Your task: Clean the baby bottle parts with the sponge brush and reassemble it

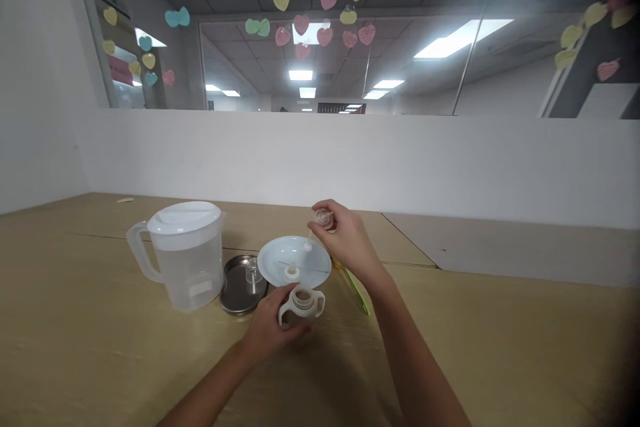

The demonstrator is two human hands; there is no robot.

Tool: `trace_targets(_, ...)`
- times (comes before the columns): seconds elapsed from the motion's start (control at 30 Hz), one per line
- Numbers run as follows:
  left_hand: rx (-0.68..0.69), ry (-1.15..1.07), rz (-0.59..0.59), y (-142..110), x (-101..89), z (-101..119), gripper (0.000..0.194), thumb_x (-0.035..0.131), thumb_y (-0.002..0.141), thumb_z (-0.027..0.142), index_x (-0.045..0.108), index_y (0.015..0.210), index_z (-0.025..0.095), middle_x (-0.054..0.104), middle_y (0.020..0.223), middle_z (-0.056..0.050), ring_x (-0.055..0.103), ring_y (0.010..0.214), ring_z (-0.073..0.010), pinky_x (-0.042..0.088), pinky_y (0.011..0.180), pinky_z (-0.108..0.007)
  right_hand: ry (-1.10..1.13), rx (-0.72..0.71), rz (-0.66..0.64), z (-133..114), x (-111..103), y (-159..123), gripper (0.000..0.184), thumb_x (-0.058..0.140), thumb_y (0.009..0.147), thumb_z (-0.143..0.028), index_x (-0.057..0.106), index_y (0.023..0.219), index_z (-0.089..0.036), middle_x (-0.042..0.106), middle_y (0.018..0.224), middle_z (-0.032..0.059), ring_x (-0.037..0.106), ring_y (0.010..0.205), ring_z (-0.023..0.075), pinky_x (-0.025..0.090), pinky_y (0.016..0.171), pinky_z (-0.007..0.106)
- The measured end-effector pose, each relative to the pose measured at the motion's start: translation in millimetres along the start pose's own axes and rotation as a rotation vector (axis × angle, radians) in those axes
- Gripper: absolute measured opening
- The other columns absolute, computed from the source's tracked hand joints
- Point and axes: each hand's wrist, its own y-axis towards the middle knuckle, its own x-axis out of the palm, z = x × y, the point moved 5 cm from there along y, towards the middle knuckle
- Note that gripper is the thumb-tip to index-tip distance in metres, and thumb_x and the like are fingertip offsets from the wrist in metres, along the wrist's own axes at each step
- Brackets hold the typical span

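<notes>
My left hand (273,323) is closed around a two-handled baby bottle (303,300), its neck uncovered and facing up. Higher and to the right, my right hand (345,230) pinches a small clear round bottle top (324,218) between thumb and fingers. A thin tube with a whitish end seems to hang from that top over the white plate (270,260); the exact link is hard to make out. On the plate, just behind the bottle, lies a white ring-shaped collar (291,272). A clear cup-like cap (253,271) stands on the dark metal tray (235,300).
A lidded translucent pitcher (187,267) stands left of the tray. Partly behind my right wrist lies a green-handled utensil (357,293) with a yellow end. The wooden tabletop (500,347) meets a white wall at the back, below a window with heart-shaped sticky notes.
</notes>
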Motion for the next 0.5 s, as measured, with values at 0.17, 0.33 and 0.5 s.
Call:
trace_targets(0.17,0.048,0.016,0.008,0,-4.0,-3,0.079,0.071,0.061,0.045,0.038,0.128,0.019,0.053,0.123,-0.01,0.054,0.103,-0.0226,0.042,0.093,-0.037,-0.081,0.0,-0.118,2,10,-1,0.022,0.053,0.073,-0.025,0.057,0.094,-0.019,0.061,0.09,0.003,0.054,0.08,0.0132,0.038,0.069,0.023)
trace_targets(0.33,0.069,-0.027,0.222,-1,-21.0,-5,0.06,0.051,0.08,0.043,0.033,0.132,0.017,0.052,0.115,-0.011,0.054,0.084,-0.0162,0.045,0.077,-0.031,-0.141,-0.028,-0.356,2,32,-11,0.021,0.058,0.072,-0.028,0.058,0.091,-0.019,0.061,0.088,0.0027,0.052,0.075,0.012,0.033,0.061,0.021)
trace_targets(0.5,0.053,0.027,0.393,-2,-32.9,1,0.044,0.044,0.086,0.036,0.043,0.125,0.017,0.058,0.094,-0.006,0.053,0.078,-0.0145,0.043,0.077,-0.028,-0.161,-0.132,-0.49,-17,51,-24,0.017,0.058,0.071,-0.026,0.057,0.086,-0.018,0.059,0.078,0.0006,0.048,0.069,0.0098,0.027,0.056,0.019)
